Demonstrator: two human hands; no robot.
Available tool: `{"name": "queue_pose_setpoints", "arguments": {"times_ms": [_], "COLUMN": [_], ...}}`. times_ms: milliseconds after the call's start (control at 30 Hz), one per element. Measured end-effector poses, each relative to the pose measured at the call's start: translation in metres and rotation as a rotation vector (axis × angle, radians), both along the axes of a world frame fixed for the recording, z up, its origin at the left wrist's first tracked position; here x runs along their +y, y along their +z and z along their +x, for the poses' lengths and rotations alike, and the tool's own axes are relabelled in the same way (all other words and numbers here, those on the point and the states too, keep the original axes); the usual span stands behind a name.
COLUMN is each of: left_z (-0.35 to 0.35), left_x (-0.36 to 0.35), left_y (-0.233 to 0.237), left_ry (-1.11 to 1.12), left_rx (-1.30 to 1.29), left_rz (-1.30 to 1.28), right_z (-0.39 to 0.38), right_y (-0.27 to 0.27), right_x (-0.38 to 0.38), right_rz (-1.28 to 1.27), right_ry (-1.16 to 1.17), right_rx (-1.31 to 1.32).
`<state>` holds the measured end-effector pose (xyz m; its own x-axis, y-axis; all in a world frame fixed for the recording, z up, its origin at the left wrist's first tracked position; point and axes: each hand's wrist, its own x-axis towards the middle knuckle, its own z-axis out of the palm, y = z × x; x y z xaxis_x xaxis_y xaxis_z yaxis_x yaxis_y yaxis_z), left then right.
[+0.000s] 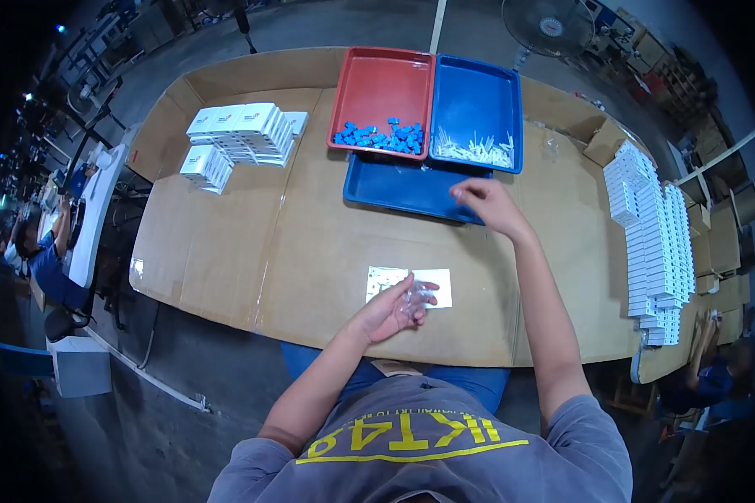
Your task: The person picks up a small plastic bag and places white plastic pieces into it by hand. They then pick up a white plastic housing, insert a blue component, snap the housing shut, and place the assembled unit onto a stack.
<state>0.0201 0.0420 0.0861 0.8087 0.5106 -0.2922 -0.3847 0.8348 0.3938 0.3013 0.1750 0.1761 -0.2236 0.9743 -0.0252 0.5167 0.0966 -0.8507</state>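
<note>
My left hand is palm up near the table's front edge, its fingers curled around a small clear plastic bag. Beneath it a white printed sheet lies on the cardboard, partly covered by the fingers. My right hand hangs over the right end of the lower blue tray, thumb and fingers pinched together; what they hold, if anything, I cannot tell. Just beyond that hand, small white sticks lie in the upper blue tray. Small blue parts are heaped at the near end of the red tray.
Stacks of small white boxes stand at the back left of the cardboard-covered table. Long rows of similar boxes line the right side. A fan is behind the trays. Other people sit at the far left and far right.
</note>
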Motion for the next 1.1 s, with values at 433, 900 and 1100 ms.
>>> {"name": "queue_pose_setpoints", "arguments": {"times_ms": [433, 900, 1100], "left_z": [-0.021, -0.013, -0.012], "left_x": [-0.043, -0.031, -0.030], "left_y": [-0.062, -0.066, -0.067], "left_ry": [-0.076, -0.136, -0.137], "left_rx": [-0.198, -0.220, -0.217], "left_rz": [-0.232, -0.253, -0.229], "right_z": [0.002, -0.001, -0.019], "right_y": [-0.058, -0.051, -0.033], "right_x": [0.132, 0.163, 0.166], "right_rz": [0.542, 0.351, 0.123], "right_ry": [0.002, -0.087, -0.150], "right_rx": [-0.488, -0.704, -0.859]}}
